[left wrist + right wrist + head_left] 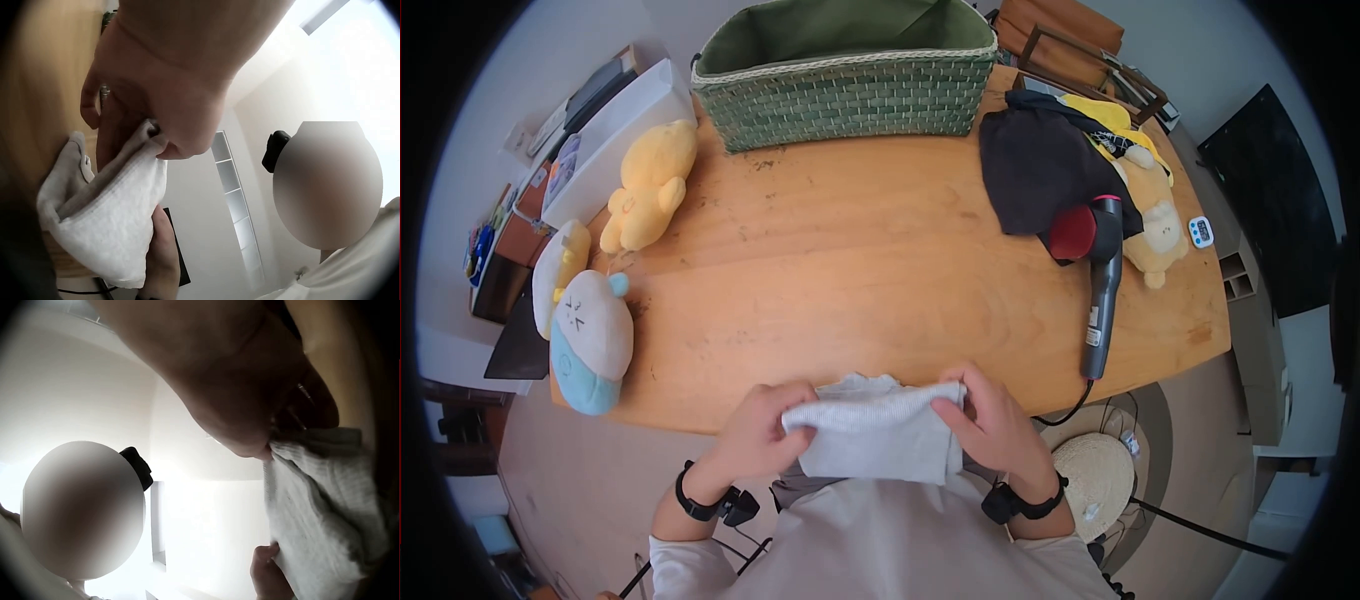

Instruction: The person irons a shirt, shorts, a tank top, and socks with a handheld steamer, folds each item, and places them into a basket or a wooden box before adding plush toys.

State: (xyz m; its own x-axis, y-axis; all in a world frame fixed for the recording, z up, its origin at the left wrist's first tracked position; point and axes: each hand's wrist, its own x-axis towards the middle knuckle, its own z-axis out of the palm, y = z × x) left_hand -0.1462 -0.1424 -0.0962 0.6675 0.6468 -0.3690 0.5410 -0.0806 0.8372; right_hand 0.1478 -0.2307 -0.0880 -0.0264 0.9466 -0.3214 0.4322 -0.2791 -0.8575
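A light grey, finely ribbed cloth (880, 440), folded over on itself, is held up at the table's front edge, close to the person's body. The left hand (768, 432) pinches its left end between thumb and fingers, and the right hand (998, 428) pinches the upper right corner. In the left wrist view the left hand (156, 94) grips the top of the cloth (112, 219), whose layers hang in a fold. The right wrist view shows the right hand (250, 387) holding the bunched edge of the cloth (325, 512).
A green woven basket (850, 100) stands at the table's back. Plush toys (595, 330) and a white bin (625, 140) are at the left. Dark clothing (1040, 160), a hair dryer (1103, 290), a plush bear (1155, 230) and a small timer (1200, 232) lie on the right.
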